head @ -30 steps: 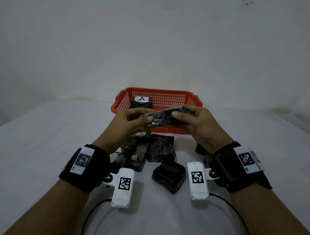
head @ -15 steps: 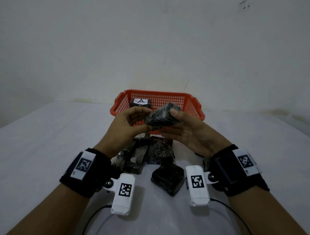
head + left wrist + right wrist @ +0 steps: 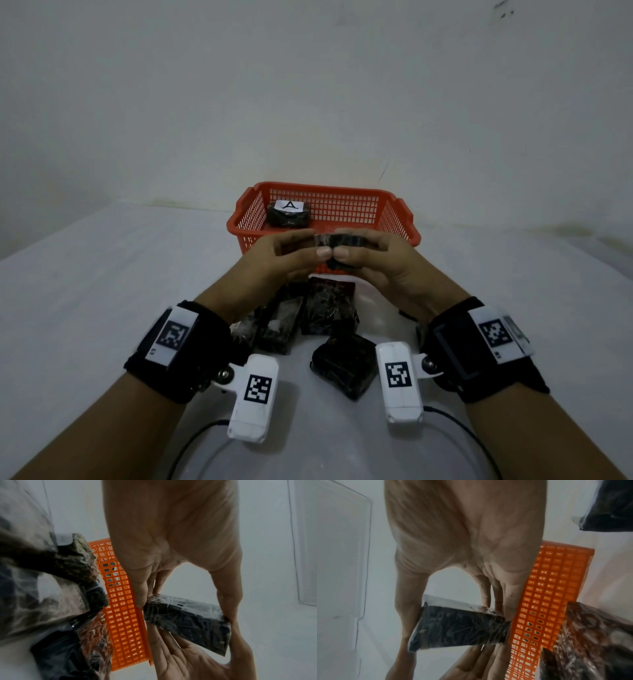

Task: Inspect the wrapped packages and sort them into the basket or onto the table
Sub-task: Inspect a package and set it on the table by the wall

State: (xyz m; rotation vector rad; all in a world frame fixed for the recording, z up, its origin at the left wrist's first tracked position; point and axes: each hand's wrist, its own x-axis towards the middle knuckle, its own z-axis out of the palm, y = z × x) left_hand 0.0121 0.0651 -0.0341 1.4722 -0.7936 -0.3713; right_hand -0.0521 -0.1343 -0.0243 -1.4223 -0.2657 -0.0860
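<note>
1. Plastic film over the held package [image 3: 337,241] looks slick and crinkly, the dark block inside fairly stiff and light, judging by the fingertip hold; its short ends are the safest places to grip
2. Left hand [image 3: 284,260] and right hand [image 3: 383,262] each pinch one end, thumbs meeting on its near face
3. Package hangs just in front of the orange basket [image 3: 399,214], above the pile on the desk [image 3: 102,274]
</note>
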